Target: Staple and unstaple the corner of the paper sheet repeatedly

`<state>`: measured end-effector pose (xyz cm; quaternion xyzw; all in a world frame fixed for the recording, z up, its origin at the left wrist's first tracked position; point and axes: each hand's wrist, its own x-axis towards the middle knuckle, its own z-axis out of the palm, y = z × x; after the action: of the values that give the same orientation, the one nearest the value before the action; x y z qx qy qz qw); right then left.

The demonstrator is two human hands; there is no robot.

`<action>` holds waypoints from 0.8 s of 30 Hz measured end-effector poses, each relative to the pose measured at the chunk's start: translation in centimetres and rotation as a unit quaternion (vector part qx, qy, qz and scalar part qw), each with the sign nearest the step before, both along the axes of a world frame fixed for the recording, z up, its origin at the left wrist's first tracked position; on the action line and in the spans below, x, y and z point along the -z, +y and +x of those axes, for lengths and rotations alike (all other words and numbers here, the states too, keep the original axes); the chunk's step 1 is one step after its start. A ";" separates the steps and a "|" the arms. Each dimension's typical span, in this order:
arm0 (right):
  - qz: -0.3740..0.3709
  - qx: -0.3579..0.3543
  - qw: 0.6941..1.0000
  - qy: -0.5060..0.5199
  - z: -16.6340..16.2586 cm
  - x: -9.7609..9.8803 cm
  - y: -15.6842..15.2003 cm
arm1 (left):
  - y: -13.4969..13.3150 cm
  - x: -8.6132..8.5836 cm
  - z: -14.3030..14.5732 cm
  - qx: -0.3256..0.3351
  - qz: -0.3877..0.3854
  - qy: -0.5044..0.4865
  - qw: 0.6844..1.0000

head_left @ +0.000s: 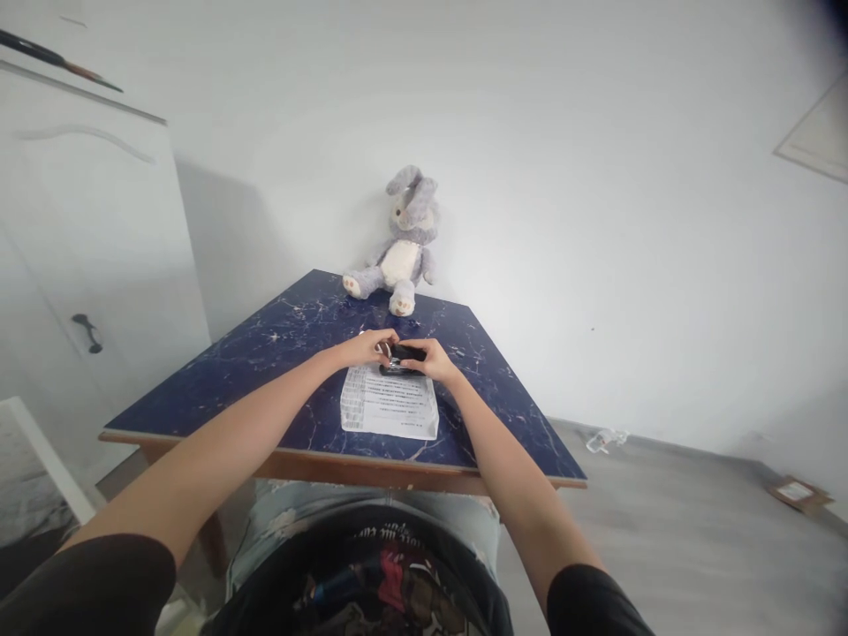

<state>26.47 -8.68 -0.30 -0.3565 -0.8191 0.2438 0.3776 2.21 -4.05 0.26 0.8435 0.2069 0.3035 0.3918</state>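
Head view | left hand (368, 347), right hand (432, 358) both pinched small black object (403, 357) | far edge of printed sheet (389, 408), on bench (265, 353) | even grip advised — sheet pressed flat.

1 head-worn camera, forward and down from above the near table (252, 353) edge, wall (596, 177) straight ahead.

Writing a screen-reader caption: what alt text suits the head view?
The left hand and right hand hold a small black object at the far edge of a printed sheet on a dark blue marbled table. A grey plush rabbit sits at its far edge.
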 end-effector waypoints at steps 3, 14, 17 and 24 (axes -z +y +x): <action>0.008 0.036 0.999 0.037 -0.8 0.3 0.3 | 1.1 -0.4 -1.3 -0.029 0.012 -0.012 0.999; 0.020 0.049 0.997 -0.060 -3.8 0.3 -0.5 | 5.3 1.7 -4.9 -0.307 0.103 0.047 0.945; 0.005 0.030 0.991 -0.131 -2.5 -0.4 -0.3 | 5.2 2.1 -4.4 -0.296 0.104 0.068 0.947; -0.038 0.037 0.965 -0.258 5.0 -2.6 -0.7 | 5.1 2.2 -4.6 -0.296 0.108 0.092 0.945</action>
<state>31.44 -9.39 2.26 -0.4511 -0.8652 0.1611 0.1485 -2.42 1.02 -1.94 0.8057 0.4485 0.3472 0.1705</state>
